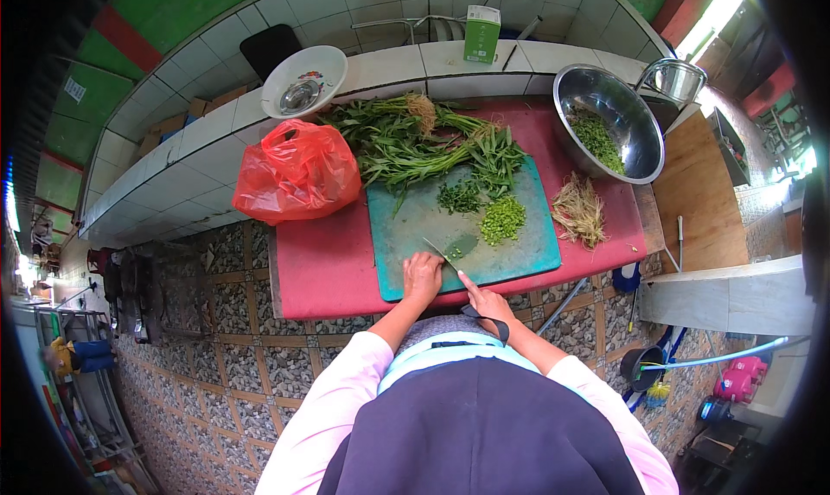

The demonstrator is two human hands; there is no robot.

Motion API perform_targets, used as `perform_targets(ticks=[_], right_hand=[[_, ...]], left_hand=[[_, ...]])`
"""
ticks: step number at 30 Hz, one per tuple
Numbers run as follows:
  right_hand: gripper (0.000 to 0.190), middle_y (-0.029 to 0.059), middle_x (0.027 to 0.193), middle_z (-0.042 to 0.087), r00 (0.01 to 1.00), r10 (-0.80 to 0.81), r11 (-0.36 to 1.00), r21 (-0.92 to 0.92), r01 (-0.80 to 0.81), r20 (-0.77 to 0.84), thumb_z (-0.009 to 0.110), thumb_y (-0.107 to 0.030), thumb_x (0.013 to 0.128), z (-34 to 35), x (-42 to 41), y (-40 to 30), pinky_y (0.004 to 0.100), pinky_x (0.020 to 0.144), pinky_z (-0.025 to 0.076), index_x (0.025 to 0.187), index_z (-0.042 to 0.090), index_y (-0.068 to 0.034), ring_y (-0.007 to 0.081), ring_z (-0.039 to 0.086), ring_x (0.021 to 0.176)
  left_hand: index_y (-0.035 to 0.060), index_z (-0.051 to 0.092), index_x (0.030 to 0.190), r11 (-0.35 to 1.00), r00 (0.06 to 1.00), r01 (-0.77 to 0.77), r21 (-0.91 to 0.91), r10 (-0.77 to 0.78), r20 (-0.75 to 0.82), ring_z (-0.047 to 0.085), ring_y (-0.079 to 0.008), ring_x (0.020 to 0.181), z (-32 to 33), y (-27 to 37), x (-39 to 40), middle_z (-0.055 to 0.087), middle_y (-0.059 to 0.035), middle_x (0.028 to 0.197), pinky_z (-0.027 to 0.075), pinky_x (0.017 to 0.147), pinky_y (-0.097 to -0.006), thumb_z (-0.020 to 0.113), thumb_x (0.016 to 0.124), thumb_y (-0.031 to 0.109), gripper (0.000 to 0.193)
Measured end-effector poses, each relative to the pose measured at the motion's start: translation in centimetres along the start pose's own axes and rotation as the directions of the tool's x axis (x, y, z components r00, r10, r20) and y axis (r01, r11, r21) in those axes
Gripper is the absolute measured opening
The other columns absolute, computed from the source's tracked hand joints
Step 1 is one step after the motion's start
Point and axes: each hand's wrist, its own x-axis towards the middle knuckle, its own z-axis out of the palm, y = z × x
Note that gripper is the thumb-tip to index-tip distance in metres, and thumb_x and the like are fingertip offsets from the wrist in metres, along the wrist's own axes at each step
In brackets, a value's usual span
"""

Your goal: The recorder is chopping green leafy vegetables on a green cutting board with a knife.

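Observation:
My right hand grips a kitchen knife, its blade resting on the teal cutting board. Close to the blade on its left, my left hand rests on the board with its fingers curled; whether something is under them is hidden. A few green bits lie by the blade. Farther up the board are a mound of chopped light-green stems and a darker heap of chopped leaves. Long leafy greens with roots spread over the board's far edge.
A red plastic bag sits left on the red-covered table. Trimmed roots lie right of the board, below a steel bowl holding chopped greens. A white basin and a green box stand on the tiled ledge.

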Motion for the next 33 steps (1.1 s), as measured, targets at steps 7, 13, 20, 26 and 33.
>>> perform_targets(ticks=[7,13,20,26,33], right_hand=[[0.060,0.0231,0.073,0.060,0.972,0.161,0.987,0.049,-0.154,-0.172,0.045,-0.018,0.089,-0.6,0.5,2.3,0.0515,0.061,0.046,0.141,0.018,-0.028,0.0403,0.060,0.066],[0.060,0.0239,0.073,0.059,0.992,0.125,0.990,0.072,-0.122,-0.034,0.044,-0.017,0.090,-0.4,0.0,0.5,0.0511,0.064,0.046,0.142,0.017,-0.028,0.0424,0.058,0.069],[0.059,0.0233,0.068,0.057,0.994,0.100,0.995,0.027,-0.099,-0.041,0.044,-0.016,0.089,0.3,-0.3,0.6,0.0508,0.062,0.045,0.141,0.018,-0.028,0.0415,0.058,0.065],[0.060,0.0220,0.064,0.057,0.994,0.086,0.996,-0.013,-0.087,-0.072,0.045,-0.016,0.089,1.1,1.2,0.8,0.0520,0.059,0.046,0.141,0.018,-0.028,0.0407,0.058,0.061],[0.060,0.0229,0.064,0.056,0.995,0.085,0.996,-0.029,-0.086,-0.058,0.045,-0.016,0.089,0.5,-0.1,0.8,0.0512,0.058,0.045,0.142,0.017,-0.026,0.0412,0.057,0.061]], left_hand=[[0.0137,0.067,0.078,0.999,0.999,-0.037,-0.024,0.037,0.007,0.055,-0.0224,0.084,0.4,0.8,0.9,0.060,-0.0031,0.080,0.038,0.075,-0.0374,0.063,0.072,0.011,0.008],[0.0143,0.068,0.075,0.998,0.998,0.051,-0.038,-0.049,0.037,0.056,-0.0224,0.083,1.1,1.2,1.6,0.061,-0.0034,0.078,0.039,0.075,-0.0374,0.064,0.071,0.012,0.007],[0.0140,0.068,0.074,0.995,0.995,0.095,-0.024,-0.095,0.035,0.057,-0.0227,0.082,1.1,1.2,1.6,0.062,-0.0036,0.078,0.039,0.074,-0.0378,0.064,0.070,0.013,0.006],[0.0131,0.068,0.074,0.986,0.988,0.152,-0.075,-0.148,0.052,0.057,-0.0231,0.083,0.8,1.7,2.0,0.063,-0.0042,0.079,0.039,0.075,-0.0378,0.065,0.070,0.012,0.005],[0.0131,0.068,0.073,0.983,0.982,0.181,-0.042,-0.178,0.071,0.057,-0.0232,0.082,0.8,1.5,1.9,0.063,-0.0044,0.078,0.038,0.075,-0.0381,0.066,0.069,0.013,0.005]])
